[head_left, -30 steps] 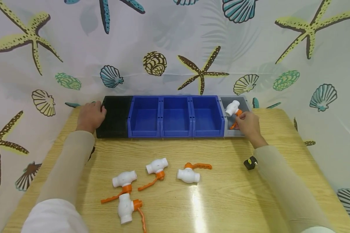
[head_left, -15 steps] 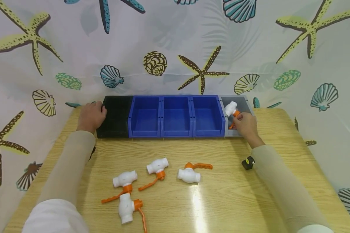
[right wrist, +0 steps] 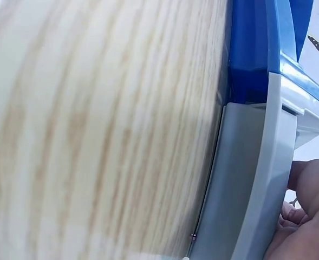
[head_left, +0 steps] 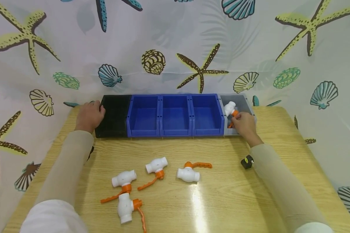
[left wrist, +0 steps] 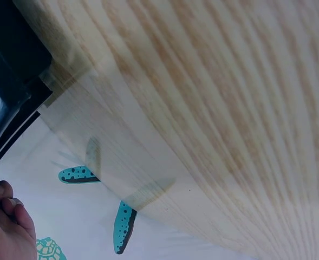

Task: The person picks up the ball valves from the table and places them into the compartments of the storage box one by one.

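In the head view my right hand (head_left: pixel 245 124) pinches the orange handle of a white ball valve (head_left: pixel 229 108), inside the grey bin (head_left: pixel 239 132) at the right end of the row. The bin's front wall hides the valve in the right wrist view, where only part of my right hand (right wrist: pixel 305 211) shows behind it. My left hand (head_left: pixel 89 116) grips the left edge of the black bin (head_left: pixel 114 116) with curled fingers. At the lower left of the left wrist view, the fingers (left wrist: pixel 10 203) show beside that bin's dark wall.
Three blue bins (head_left: pixel 175 118) stand between the black and grey ones. On the wooden table (head_left: pixel 227 200) lie several more white valves with orange handles, one valve (head_left: pixel 188 174) near the middle. A small black object (head_left: pixel 246 161) sits by the right forearm. A patterned cloth hangs behind.
My right hand has shifted slightly left with the valve in the grey bin, and the valve sits a little lower. The left hand stays at the black bin.
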`<state>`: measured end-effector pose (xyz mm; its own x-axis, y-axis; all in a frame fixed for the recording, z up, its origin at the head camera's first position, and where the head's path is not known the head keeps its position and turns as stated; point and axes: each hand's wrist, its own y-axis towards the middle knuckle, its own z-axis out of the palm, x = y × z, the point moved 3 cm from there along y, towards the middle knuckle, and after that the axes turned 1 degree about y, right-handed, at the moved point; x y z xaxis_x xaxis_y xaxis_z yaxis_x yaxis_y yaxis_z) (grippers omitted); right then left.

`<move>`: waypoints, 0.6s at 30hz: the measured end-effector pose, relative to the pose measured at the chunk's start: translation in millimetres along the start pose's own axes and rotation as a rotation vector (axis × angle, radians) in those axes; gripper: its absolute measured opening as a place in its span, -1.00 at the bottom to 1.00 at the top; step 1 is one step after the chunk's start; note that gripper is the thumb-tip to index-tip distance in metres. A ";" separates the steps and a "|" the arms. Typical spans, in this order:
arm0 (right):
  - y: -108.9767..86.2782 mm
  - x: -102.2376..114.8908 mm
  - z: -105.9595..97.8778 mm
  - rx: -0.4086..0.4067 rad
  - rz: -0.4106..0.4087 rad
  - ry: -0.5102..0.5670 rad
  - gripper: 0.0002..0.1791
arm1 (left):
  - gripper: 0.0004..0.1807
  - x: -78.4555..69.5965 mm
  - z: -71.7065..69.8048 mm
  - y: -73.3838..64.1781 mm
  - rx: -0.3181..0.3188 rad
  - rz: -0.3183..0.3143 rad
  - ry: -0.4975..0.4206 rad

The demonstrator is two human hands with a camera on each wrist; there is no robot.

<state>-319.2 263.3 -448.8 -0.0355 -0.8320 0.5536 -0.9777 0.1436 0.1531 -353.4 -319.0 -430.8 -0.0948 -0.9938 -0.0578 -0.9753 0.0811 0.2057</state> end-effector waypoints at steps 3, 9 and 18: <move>0.1 0.0 0.3 -0.004 -0.007 -0.015 -0.79 | -0.66 0.3 -0.1 -0.1 0.002 -0.001 -0.005; 2.4 0.4 1.8 0.007 -0.005 -0.051 -0.74 | -0.64 3.2 2.6 1.2 0.000 -0.002 -0.004; 3.0 2.0 1.0 0.037 -0.011 -0.082 -0.70 | -0.62 4.5 5.0 2.4 -0.002 -0.001 0.002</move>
<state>-322.3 261.5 -448.1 -0.0398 -0.8747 0.4830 -0.9851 0.1152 0.1276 -357.1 -322.9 -435.5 -0.0930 -0.9941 -0.0561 -0.9749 0.0794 0.2081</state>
